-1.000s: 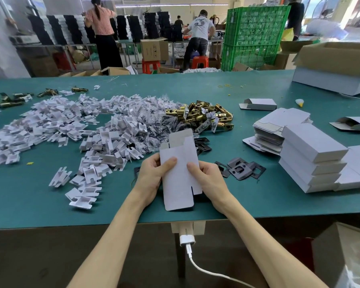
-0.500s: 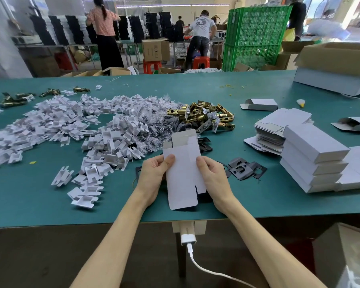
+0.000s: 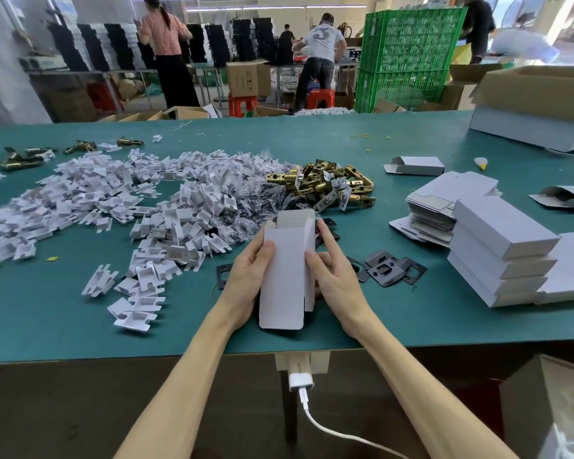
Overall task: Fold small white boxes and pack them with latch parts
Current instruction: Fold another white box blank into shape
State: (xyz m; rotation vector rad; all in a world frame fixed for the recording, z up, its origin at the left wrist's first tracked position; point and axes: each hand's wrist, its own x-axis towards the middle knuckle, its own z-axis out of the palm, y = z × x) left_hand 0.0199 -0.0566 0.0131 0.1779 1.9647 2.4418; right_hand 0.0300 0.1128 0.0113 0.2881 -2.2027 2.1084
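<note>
A small white box [image 3: 285,273], squared up into a tube with its end flaps open, stands near the table's front edge between my hands. My left hand [image 3: 246,276] grips its left side, thumb on the front face. My right hand [image 3: 335,276] holds its right side, thumb on the front and index finger stretched up along the edge. Brass latch parts [image 3: 328,187] lie heaped behind the box. Black strike plates [image 3: 385,268] lie just right of my right hand. Flat box blanks [image 3: 444,200] and folded white boxes [image 3: 501,246] are stacked at the right.
A wide heap of white plastic inserts [image 3: 113,207] covers the green table [image 3: 47,309] on the left. A large open carton [image 3: 537,104] sits at the back right. More brass latches [image 3: 20,159] lie far left. People work in the background. A white charger [image 3: 300,380] hangs below the table edge.
The flat blank has been squeezed open into a tube. Both hands have slid up its sides, and my right index finger now stretches along the right edge.
</note>
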